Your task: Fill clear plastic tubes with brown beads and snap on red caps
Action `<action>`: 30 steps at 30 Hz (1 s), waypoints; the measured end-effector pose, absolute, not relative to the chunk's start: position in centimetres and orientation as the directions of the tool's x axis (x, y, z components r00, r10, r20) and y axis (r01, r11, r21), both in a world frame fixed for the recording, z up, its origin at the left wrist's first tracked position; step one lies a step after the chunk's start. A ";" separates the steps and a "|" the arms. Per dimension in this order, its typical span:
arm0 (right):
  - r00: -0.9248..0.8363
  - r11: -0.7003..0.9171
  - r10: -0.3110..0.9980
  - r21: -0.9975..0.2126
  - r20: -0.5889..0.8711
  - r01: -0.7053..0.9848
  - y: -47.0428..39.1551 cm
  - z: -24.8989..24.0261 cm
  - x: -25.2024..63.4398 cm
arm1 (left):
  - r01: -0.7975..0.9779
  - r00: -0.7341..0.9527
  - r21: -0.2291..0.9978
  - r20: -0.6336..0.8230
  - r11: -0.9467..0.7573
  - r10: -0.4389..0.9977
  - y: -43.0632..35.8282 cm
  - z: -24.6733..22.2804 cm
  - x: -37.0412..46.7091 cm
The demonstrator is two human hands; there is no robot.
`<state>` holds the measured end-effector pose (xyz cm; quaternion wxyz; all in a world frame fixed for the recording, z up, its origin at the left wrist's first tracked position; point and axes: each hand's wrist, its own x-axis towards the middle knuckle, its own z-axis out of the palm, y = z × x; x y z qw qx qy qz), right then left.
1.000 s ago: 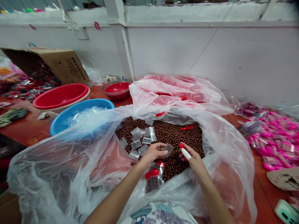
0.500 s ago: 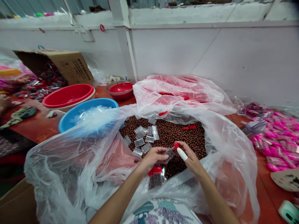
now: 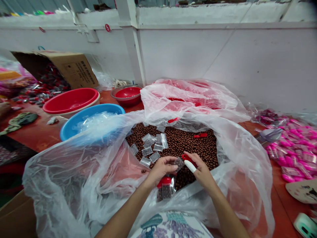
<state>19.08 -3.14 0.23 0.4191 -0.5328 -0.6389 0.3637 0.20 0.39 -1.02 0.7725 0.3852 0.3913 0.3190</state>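
Observation:
My left hand (image 3: 160, 168) grips a small clear plastic case (image 3: 179, 163) with brown balls inside, tilted above the heap. My right hand (image 3: 202, 170) pinches a red cap (image 3: 185, 157) right at the case's mouth; whether it is seated I cannot tell. A white cover (image 3: 190, 166) sheathes one digit of that hand. Underneath spreads a mass of small brown balls (image 3: 183, 140) in a clear plastic sheet. Loose clear cases (image 3: 155, 157) lie on the balls to the left. Below my left hand are red-capped filled cases (image 3: 166, 189).
A blue basin (image 3: 64, 130) of clear cases and red basins (image 3: 71, 99) stand at left. Behind them a tipped carton (image 3: 78, 71) spills red-capped items. A plastic bag (image 3: 188, 89) with red pieces lies at the back, pink items (image 3: 297, 145) at right.
My right hand has moved slightly left, bringing the red cap up to the mouth of the case. My left hand stays nearly in place, still holding the case.

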 end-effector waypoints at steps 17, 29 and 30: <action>-0.165 0.355 0.934 -0.787 0.316 0.504 -4.6 -1.3 18.0 | -0.244 0.437 0.870 -0.295 0.428 0.850 -0.4 -1.1 0.5; -0.208 0.418 0.909 -0.789 0.362 0.450 -4.7 -0.9 16.8 | -0.288 0.439 0.859 -0.275 0.424 0.856 -1.7 -0.4 1.0; -0.209 0.404 0.915 -0.802 0.346 0.440 -4.8 -0.9 16.6 | -0.293 0.420 0.856 -0.285 0.426 0.862 -1.7 -0.3 1.2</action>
